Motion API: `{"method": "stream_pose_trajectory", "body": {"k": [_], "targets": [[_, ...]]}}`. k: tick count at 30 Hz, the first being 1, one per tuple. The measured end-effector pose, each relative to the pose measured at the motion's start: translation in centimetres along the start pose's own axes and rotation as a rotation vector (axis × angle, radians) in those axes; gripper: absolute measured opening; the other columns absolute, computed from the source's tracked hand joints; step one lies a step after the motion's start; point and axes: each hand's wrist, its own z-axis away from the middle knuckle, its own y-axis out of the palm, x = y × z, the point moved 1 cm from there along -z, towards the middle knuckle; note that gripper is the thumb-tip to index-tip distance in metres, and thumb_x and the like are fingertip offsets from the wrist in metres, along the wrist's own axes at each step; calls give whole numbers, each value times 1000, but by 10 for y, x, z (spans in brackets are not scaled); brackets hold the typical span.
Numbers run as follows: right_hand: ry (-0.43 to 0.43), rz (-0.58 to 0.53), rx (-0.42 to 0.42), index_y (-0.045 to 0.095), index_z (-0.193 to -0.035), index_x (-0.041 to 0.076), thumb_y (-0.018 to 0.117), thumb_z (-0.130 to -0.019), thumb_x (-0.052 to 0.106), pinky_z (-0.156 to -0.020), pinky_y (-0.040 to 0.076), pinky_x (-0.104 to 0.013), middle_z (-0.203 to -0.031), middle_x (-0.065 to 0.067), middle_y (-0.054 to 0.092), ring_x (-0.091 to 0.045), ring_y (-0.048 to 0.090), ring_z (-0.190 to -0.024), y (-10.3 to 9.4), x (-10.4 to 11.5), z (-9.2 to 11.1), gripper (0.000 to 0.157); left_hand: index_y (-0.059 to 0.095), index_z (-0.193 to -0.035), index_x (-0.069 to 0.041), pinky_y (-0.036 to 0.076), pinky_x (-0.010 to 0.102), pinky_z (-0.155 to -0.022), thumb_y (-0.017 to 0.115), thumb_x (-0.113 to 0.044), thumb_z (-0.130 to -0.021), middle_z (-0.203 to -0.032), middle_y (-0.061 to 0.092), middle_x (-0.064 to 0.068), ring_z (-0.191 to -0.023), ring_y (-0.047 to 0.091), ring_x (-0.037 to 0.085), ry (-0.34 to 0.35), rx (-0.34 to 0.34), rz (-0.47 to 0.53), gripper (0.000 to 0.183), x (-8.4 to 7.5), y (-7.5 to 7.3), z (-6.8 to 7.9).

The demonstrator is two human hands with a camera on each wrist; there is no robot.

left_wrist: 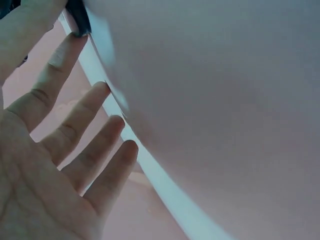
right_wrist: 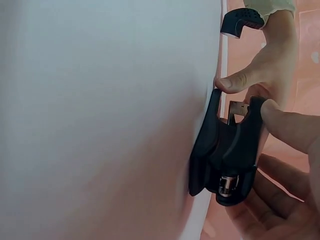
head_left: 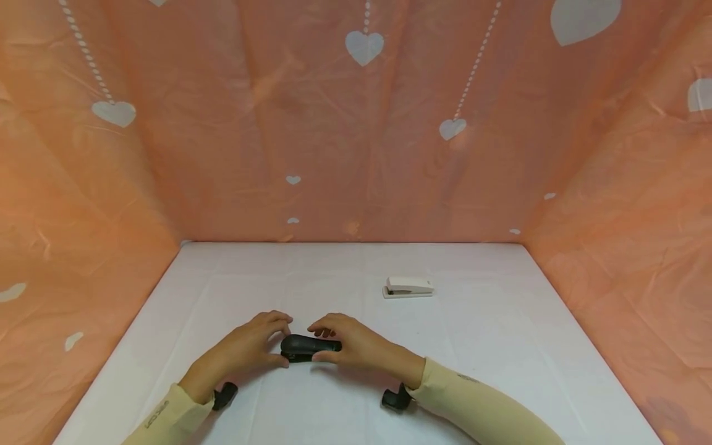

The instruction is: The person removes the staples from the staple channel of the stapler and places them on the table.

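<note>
A black stapler lies on its base on the white table, its length running left to right between both hands. My right hand holds its right end, thumb along the near side and fingers behind. In the right wrist view the right thumb presses on the black stapler. My left hand is around the left end with thumb and fingers spread apart. Its fingers are straight in the left wrist view, where the left hand shows a forefinger tip beside a dark bit of the stapler.
A white stapler lies farther back on the white table, right of the hands. Orange curtains with pale hearts close off the back and both sides. Each wrist wears a small black camera.
</note>
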Motion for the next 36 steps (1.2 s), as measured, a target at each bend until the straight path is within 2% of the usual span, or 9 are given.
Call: {"method": "stream_pose_trajectory", "body": {"k": [7, 10, 16, 22, 28, 36], "targets": [[48, -74, 27, 69, -133, 4, 85, -95, 20, -90, 52, -20, -117, -6, 71, -4, 63, -99, 4, 3, -8, 44, 61, -94, -24, 52, 62, -102, 96, -34, -80, -141, 62, 11, -132, 56, 43, 38, -23, 39, 40, 3, 2, 0], [60, -72, 44, 70, -131, 5, 84, -96, 18, -89, 51, -19, -116, -5, 71, -2, 60, -97, 8, 1, -9, 39, 60, -92, -24, 52, 62, -100, 97, -32, -79, -141, 62, 11, -131, 56, 43, 38, -28, 58, 40, 3, 3, -1], [37, -24, 62, 70, -129, 4, 81, -98, 16, -91, 48, -20, -115, -6, 70, -4, 57, -99, 13, -5, -10, 35, 58, -90, -24, 53, 63, -97, 97, -33, -78, -142, 62, 12, -132, 55, 45, 12, -23, 93, 42, 1, 3, -2], [41, -29, 82, 63, -128, 6, 74, -101, 13, -94, 45, -21, -117, -4, 66, -8, 54, -104, 19, -7, -13, 30, 58, -87, -24, 54, 63, -94, 99, -35, -77, -141, 61, 11, -131, 55, 45, -22, -16, 104, 43, -2, 3, -3], [91, -2, 107, 57, -129, 11, 71, -104, 19, -97, 42, -23, -117, -1, 59, -10, 50, -112, 21, -3, -14, 29, 58, -86, -24, 53, 66, -92, 100, -32, -75, -141, 61, 10, -132, 54, 45, -57, -12, 105, 45, -2, 4, -4], [103, -12, 114, 54, -119, 15, 72, -105, 32, -85, 39, -20, -107, 6, 54, -6, 46, -99, 18, -2, -13, 28, 58, -86, -24, 54, 67, -89, 100, -34, -74, -142, 60, 9, -134, 53, 44, -76, -17, 99, 45, -2, 5, -5]]}}
